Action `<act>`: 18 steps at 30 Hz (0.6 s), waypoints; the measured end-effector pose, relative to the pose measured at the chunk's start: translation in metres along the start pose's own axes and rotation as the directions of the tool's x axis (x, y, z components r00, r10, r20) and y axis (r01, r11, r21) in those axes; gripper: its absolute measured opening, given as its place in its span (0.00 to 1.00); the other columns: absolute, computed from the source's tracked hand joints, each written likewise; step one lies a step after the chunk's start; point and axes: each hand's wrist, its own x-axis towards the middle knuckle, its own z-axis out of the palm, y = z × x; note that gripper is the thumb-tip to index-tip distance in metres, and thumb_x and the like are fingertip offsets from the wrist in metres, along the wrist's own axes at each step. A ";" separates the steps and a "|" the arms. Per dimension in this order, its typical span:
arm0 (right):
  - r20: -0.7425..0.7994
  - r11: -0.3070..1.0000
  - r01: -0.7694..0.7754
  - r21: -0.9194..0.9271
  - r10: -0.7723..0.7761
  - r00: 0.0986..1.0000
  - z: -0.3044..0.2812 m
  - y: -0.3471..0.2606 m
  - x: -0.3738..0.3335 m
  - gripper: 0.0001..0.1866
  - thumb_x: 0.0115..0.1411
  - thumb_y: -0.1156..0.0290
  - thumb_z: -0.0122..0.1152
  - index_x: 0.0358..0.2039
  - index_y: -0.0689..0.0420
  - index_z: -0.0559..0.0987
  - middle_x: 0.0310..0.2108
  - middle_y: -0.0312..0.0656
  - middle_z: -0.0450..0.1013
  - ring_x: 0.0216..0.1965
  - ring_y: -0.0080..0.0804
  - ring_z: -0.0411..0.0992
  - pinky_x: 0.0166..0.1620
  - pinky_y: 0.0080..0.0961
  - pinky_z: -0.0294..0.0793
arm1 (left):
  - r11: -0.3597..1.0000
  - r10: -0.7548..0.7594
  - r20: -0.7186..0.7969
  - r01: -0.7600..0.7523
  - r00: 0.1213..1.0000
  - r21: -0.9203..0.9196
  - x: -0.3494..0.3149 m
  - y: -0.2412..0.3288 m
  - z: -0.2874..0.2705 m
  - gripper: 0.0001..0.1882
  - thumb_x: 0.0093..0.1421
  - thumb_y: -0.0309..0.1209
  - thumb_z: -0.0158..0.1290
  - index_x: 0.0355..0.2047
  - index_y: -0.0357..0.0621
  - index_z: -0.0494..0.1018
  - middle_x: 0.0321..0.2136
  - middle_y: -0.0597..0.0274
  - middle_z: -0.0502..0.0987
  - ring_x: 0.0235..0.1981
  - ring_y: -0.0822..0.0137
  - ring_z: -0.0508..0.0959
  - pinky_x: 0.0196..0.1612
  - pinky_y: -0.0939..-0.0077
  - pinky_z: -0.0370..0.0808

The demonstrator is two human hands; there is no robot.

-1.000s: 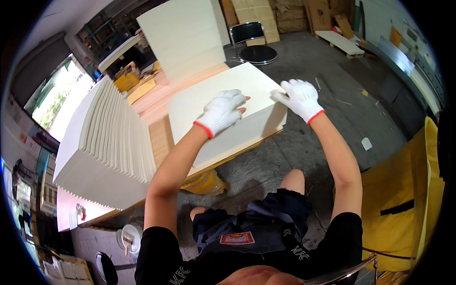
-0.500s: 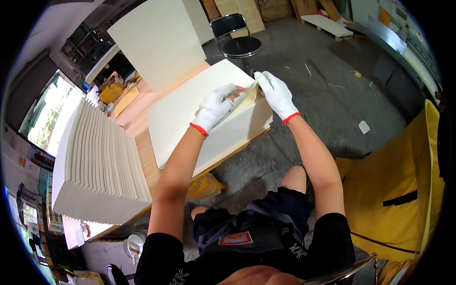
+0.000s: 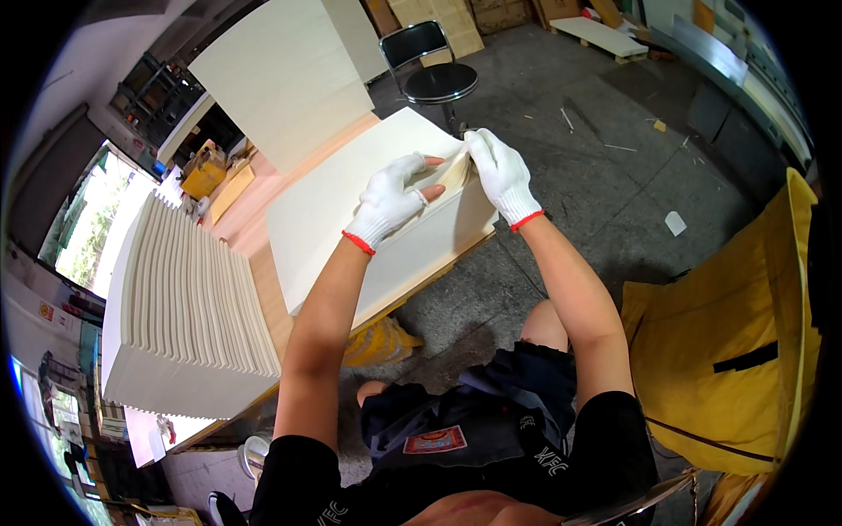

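A thick stack of large off-white paper sheets (image 3: 329,197) lies on the wooden table. Both my hands wear white knit gloves with red cuffs. My left hand (image 3: 390,200) rests over the near edge of the stack, its bare thumb and a bare fingertip spread apart beside the lifted sheets. At the right corner, my right hand (image 3: 502,175) has its fingers pressed together around the corner of several sheets. Those raised sheets (image 3: 455,174) fan and curl upward between my hands. The right fingertips are partly hidden behind the paper.
A tall stepped stack of paper (image 3: 184,307) stands on the table at the left. Behind is a large upright pale board (image 3: 285,83). A black chair (image 3: 441,81) stands beyond the table. A big yellow fabric bag (image 3: 710,342) is at my right; scraps lie on the floor.
My left thumb and fingertip have spread wider apart, away from the curled sheets. More sheet edges show fanned at the corner. My right hand stays there, and the view has shifted slightly.
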 end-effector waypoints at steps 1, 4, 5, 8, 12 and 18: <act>0.002 1.000 -0.002 -0.004 0.002 1.000 0.000 0.001 0.000 0.27 0.70 0.42 0.39 0.36 0.53 0.77 0.31 0.52 0.76 0.38 0.58 0.75 0.41 0.47 0.70 | 1.000 -0.021 0.015 0.022 1.000 -0.020 -0.001 0.004 -0.001 0.22 0.61 0.31 0.61 0.56 0.47 0.75 0.53 0.54 0.78 0.57 0.62 0.76 0.59 0.69 0.72; 0.018 1.000 -0.008 -0.025 0.008 1.000 0.000 0.000 0.001 0.28 0.70 0.42 0.39 0.35 0.53 0.76 0.30 0.52 0.76 0.37 0.57 0.75 0.40 0.47 0.70 | 0.992 0.054 -0.053 -0.060 0.997 -0.110 -0.001 -0.002 0.002 0.20 0.63 0.29 0.58 0.56 0.46 0.75 0.51 0.53 0.79 0.54 0.66 0.77 0.56 0.71 0.72; 0.029 0.999 -0.010 -0.037 0.011 1.000 -0.001 -0.004 0.000 0.28 0.70 0.42 0.39 0.35 0.53 0.76 0.30 0.52 0.76 0.37 0.57 0.75 0.40 0.47 0.70 | 0.983 0.100 -0.098 -0.113 0.990 -0.142 -0.002 -0.005 0.003 0.20 0.64 0.29 0.57 0.56 0.46 0.75 0.50 0.53 0.79 0.52 0.68 0.77 0.55 0.72 0.73; 0.034 0.998 -0.007 -0.070 0.009 0.999 -0.001 -0.002 0.001 0.28 0.70 0.42 0.40 0.35 0.53 0.76 0.29 0.53 0.76 0.36 0.57 0.76 0.39 0.48 0.70 | 0.987 0.160 -0.084 -0.161 0.984 -0.010 -0.003 -0.001 0.002 0.19 0.64 0.27 0.54 0.56 0.47 0.76 0.39 0.58 0.80 0.40 0.70 0.77 0.47 0.74 0.74; 0.002 0.994 0.027 -0.104 -0.027 1.000 0.003 0.000 0.001 0.27 0.70 0.42 0.40 0.36 0.53 0.76 0.30 0.53 0.77 0.35 0.57 0.76 0.39 0.48 0.71 | 0.992 0.119 -0.048 -0.117 0.992 0.056 -0.002 -0.001 0.004 0.18 0.62 0.29 0.59 0.53 0.48 0.77 0.27 0.65 0.73 0.29 0.74 0.70 0.37 0.75 0.72; 0.010 0.994 0.030 -0.103 -0.029 1.000 0.002 0.000 -0.001 0.27 0.70 0.42 0.39 0.36 0.53 0.76 0.30 0.53 0.77 0.35 0.56 0.76 0.39 0.48 0.71 | 0.990 0.076 -0.062 -0.068 0.995 0.123 -0.002 0.003 0.006 0.20 0.58 0.32 0.65 0.51 0.49 0.78 0.23 0.68 0.69 0.27 0.76 0.68 0.33 0.76 0.69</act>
